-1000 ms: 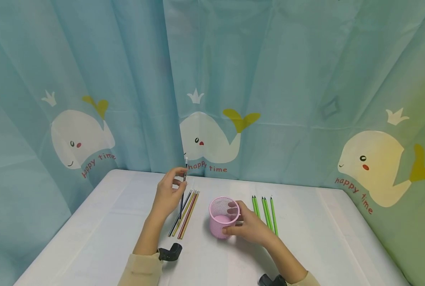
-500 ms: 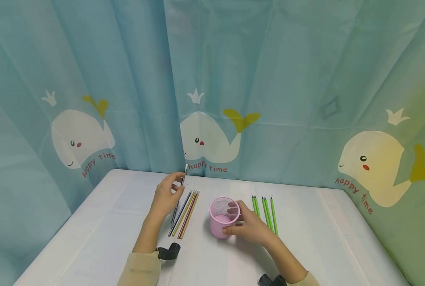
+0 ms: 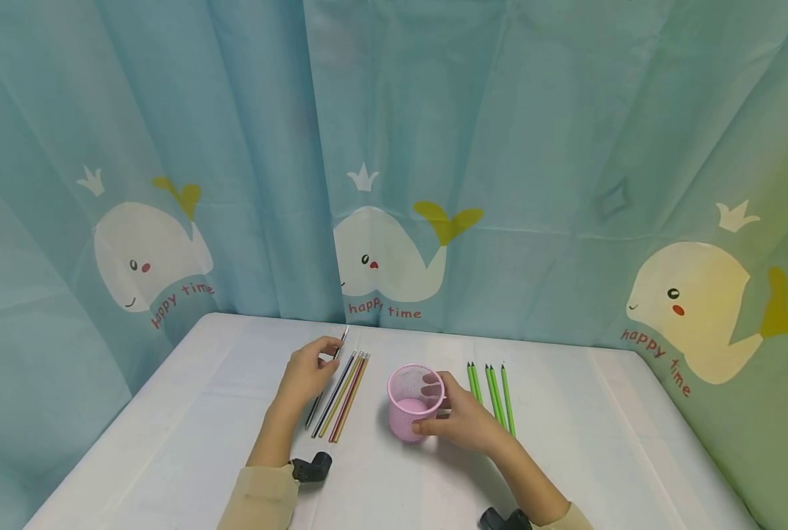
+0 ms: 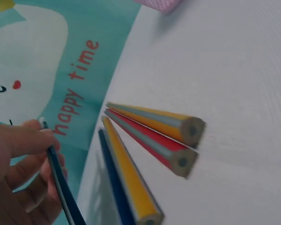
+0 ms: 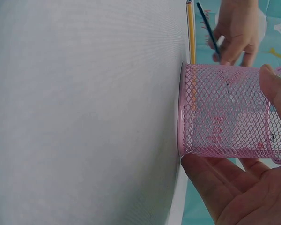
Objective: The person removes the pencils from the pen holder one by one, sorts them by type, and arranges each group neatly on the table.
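My left hand (image 3: pixel 310 372) pinches a dark pencil (image 4: pixel 61 180) between thumb and fingers near its far end, just left of a small row of pencils. That row holds a dark blue pencil (image 4: pixel 113 176), a yellow one (image 4: pixel 131 176), a red one (image 4: pixel 152 145) and another yellow one (image 4: pixel 164 119), lying side by side on the white table. With fingers and thumb around its side, my right hand (image 3: pixel 466 416) holds a pink mesh pencil cup (image 5: pixel 225 112). The cup stands upright on the table, and no pencil shows inside it.
Several green pencils (image 3: pixel 495 394) lie to the right of the cup, partly behind the right hand. A blue-green curtain (image 3: pixel 533 147) with printed whales hangs behind the white table (image 3: pixel 168 427).
My left hand has lowered the dark pencil from a steep tilt to nearly flat, left of the row. Its lower end has swung toward me. The right hand and cup have stayed still.
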### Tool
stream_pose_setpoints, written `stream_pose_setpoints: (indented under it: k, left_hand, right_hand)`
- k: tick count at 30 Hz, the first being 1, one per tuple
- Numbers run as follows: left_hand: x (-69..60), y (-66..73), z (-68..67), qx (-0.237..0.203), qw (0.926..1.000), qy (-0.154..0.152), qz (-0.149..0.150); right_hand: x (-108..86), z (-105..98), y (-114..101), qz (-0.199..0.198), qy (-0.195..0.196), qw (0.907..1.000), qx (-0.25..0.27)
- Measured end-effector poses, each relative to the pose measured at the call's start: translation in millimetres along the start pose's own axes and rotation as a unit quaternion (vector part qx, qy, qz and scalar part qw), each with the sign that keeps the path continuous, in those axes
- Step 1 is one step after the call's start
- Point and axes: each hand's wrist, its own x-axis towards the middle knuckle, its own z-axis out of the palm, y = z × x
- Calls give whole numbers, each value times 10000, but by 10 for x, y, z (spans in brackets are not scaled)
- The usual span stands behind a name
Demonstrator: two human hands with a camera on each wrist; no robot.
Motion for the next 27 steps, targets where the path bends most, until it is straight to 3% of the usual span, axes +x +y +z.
stream_pose_setpoints:
  k: [4,10,19,27]
  left_hand:
    - [-17,-54,42,49,9996,-210,-182]
    - [-27,-132,143,105,9995,-283,-113]
    - [-171,-141,345,330,9985,-428,-115]
    - [-105,-87,228,438,9981,-423,-24]
  right_hand:
    - [-2,-4,13,16,-7,10000,-69]
    - [-41,-2,49,54,-11,10000,32]
    - [-217,-6,82,166,54,9998,29]
    - [-138,-31,28,80,52,9999,-54]
